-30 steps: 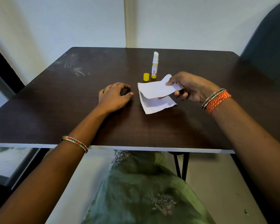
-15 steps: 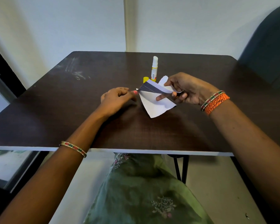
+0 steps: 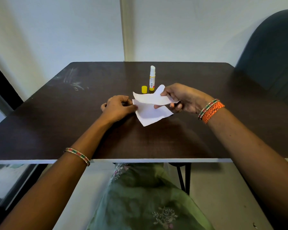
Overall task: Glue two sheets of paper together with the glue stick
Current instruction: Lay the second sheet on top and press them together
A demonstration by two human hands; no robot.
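Observation:
Two white torn-edged paper sheets sit at the middle of the dark table (image 3: 56,130). The lower sheet (image 3: 150,115) lies flat, and my left hand (image 3: 118,107) pinches its left edge. Just above it hovers the upper sheet (image 3: 151,98), overlapping it and held at its right end by my right hand (image 3: 179,98). Behind the papers stands the glue stick (image 3: 152,78), upright and uncapped, white glue exposed at its top. Its yellow cap (image 3: 144,89) rests on the table to its left.
A dark chair back (image 3: 271,52) rises at the right, past the table's far right corner. A pale wall stands right behind the table. The table's white front edge (image 3: 123,161) runs across below my forearms, with my green-clad lap underneath.
My left hand has moved right and taken hold of the lower sheet's left edge. The upper sheet, tilted up half a second ago, now lies flatter over the lower one.

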